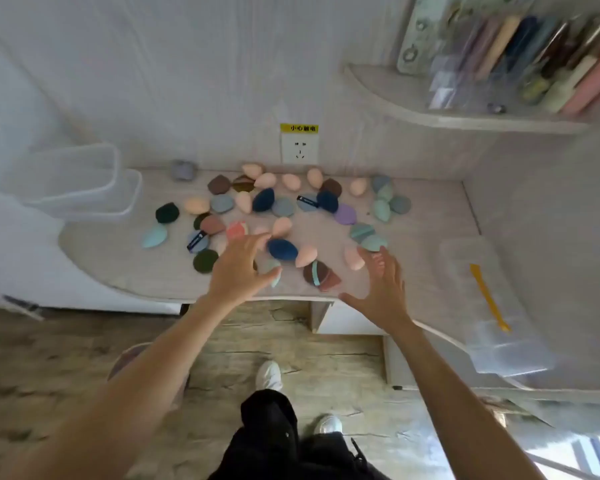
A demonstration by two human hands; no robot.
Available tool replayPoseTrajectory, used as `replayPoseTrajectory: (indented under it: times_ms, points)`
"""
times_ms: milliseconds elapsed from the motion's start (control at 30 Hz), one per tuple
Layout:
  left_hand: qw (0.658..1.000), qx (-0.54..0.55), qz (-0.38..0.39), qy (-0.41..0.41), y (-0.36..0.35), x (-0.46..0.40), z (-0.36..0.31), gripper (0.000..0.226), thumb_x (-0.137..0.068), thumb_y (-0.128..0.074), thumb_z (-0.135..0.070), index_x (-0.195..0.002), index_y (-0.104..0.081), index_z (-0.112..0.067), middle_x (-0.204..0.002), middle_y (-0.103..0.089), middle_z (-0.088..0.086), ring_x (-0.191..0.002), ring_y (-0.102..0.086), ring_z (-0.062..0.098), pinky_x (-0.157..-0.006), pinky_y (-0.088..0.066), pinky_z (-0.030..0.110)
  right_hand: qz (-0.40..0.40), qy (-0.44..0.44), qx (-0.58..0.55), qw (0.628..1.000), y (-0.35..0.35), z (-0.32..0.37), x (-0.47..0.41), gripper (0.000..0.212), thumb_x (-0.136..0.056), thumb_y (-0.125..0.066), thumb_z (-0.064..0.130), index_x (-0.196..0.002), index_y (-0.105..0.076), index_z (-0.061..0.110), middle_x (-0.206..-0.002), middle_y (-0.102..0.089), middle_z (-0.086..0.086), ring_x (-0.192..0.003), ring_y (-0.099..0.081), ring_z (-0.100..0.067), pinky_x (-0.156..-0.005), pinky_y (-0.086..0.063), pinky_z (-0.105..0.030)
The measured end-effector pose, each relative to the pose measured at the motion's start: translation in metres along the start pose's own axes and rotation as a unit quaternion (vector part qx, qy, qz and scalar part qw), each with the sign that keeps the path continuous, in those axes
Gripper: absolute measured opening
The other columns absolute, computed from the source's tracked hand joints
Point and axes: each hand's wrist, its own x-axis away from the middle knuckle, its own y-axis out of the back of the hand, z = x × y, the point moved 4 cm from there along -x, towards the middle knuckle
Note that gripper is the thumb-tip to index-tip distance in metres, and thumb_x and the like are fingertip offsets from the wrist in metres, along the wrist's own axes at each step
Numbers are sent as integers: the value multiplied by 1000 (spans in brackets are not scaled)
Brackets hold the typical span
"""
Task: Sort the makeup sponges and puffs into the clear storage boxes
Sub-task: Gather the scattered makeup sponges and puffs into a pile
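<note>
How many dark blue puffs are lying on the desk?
3. One dark blue puff lies mid-pile, another to its right near the purple one, and a third at the front between the two hands. More may be hidden.

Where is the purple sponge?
The purple sponge lies on the desk, right of the middle, below the wall socket. A dark blue puff touches its upper left side, and green sponges lie to its right.

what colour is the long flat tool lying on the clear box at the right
Yellow-orange tool, seen in the head view, on the clear box.
</note>
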Motion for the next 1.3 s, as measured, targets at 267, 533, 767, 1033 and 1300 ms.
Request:
replayPoseTrajectory:
  times_ms: [267, 533, 767, 1033, 1300]
  points:
    - [989, -145, 17, -36, -69, 8, 17, 91, -66, -57, -74, -140, -31, -29, -154, -15, 12, -142, -10, 31, -112, -14, 53, -25, -69, 16, 997, -32, -43, -20, 117, -44, -38, 93, -140, -4, 35, -153, -10, -27, -135, -10, -57, -109, -11, -65]
    - [990, -128, 7, -63, -82, -12, 31, 80, -74, -52, -71, -140, -33, -32, -154, -16, 11, -143, -7, 28, -114, -5, 52, -29, -54, -1, 998, -62, -11, -48, 118, -48, -42, 91, -142, -20, 24, -146, -11, -39, -135, -8, -58, -110, -6, -64]
    - [974, -173, -99, -106, -80, -44, 43, 59, -83, -58, -53, -133, -43, -25, -142, -43, 11, -137, -30, 28, -111, -20, 48, -12, 56, -51, 997, -89, 62, -108, 85, -66, -68, 57, -137, -39, 18, -151, -14, -28, -142, -8, -42, -113, -17, -57]
    - [986, -74, -147, -20, -66, -85, 47, 43, -92, -51, -40, -130, -47, -20, -142, -43, 12, -134, -32, 35, -108, -28, 41, -22, 116, -63, 991, -72, 80, -145, 100, -64, -67, 63, -143, -28, 15, -152, -13, -25, -139, -16, -40, -111, -18, -57]
    - [988, -83, -100, -86, -74, -74, 38, 54, -89, -51, -52, -134, -44, -23, -148, -34, 14, -140, -20, 34, -114, -20, 49, 39, 89, 52, 994, -73, 64, -141, 125, -57, -63, 76, -149, 2, 22, -155, 11, -20, -143, 13, -37, -110, 7, -62]
